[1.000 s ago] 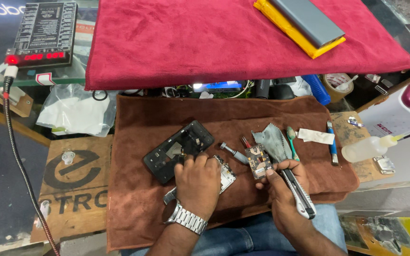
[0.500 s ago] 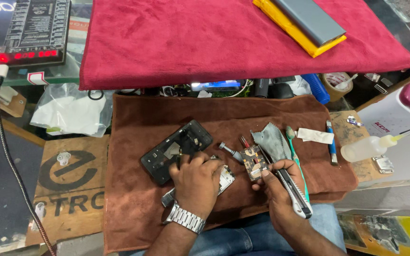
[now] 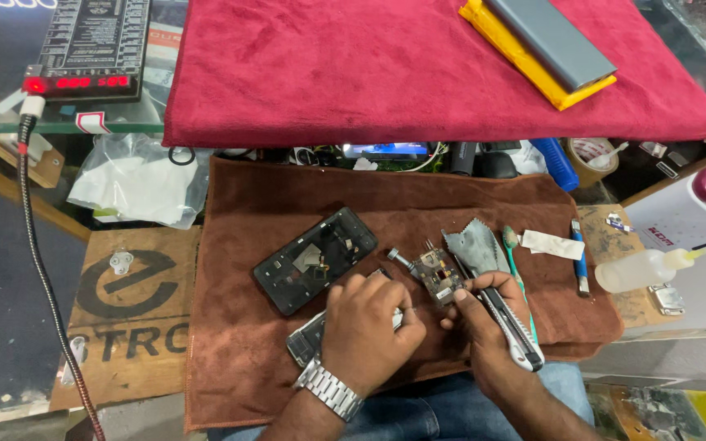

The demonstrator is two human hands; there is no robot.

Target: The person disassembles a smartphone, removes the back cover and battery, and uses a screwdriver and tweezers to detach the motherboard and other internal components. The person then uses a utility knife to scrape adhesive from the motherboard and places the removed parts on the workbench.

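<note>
A metal part (image 3: 310,339), partly hidden, is being pinned to the brown cloth (image 3: 230,359) nearest the body by the left hand (image 3: 367,332), which is curled closed over it; a steel watch (image 3: 328,389) is being worn on that wrist. Just beside it, a cutter (image 3: 510,331) is being gripped in the closed right hand (image 3: 484,322), thumb and forefinger pinched near the front; its long axis is running from lower right to upper left. The blade tip itself is hidden.

The board (image 3: 436,275) is lying on the cloth just past the right-hand fingertips, between the two hands and slightly beyond. It is judged light, stiff and fragile, with small parts on its face that would be damaged by pressure; it is best taken by its bare edges, not by the face. Its long axis is angled from upper left to lower right, with a short metal stub (image 3: 399,260) lying off its upper-left end.

Farther left, an opened phone frame (image 3: 315,260) is lying face up, tilted with its long axis from lower left to upper right. A grey wipe (image 3: 474,249) and a toothbrush (image 3: 516,261) are lying just right of the board. Farther right a squeeze bottle (image 3: 643,270) is lying. Beyond, a red cloth (image 3: 386,73) is spread on the shelf.
</note>
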